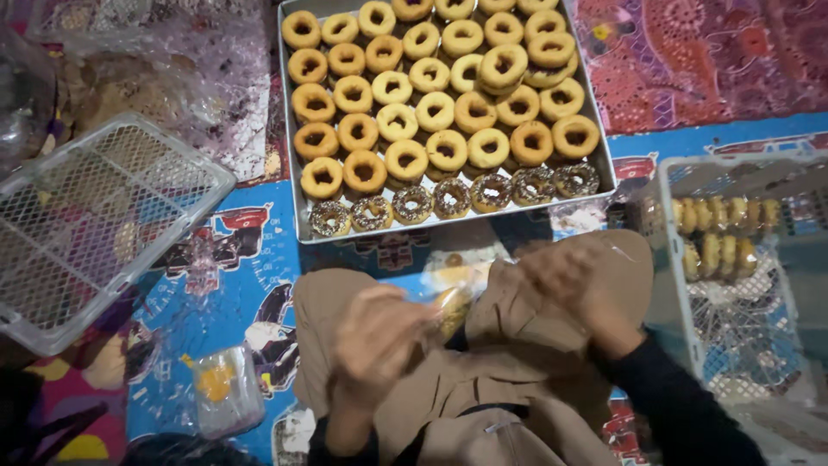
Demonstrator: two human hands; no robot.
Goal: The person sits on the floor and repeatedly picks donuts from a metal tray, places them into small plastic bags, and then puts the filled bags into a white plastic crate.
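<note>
Head view looks down on both hands over the lap: the left hand (375, 336) and right hand (573, 280), blurred, pinch a clear plastic bag (453, 289) with a doughnut inside between them. Just ahead lies a metal tray (290, 129) of doughnuts, with white mesh baskets (95, 224) on either side.

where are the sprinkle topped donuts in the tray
In the head view the sprinkle-topped donuts form the tray's nearest row, along its front edge, just beyond the person's knees and in front of the plain donuts.
</note>
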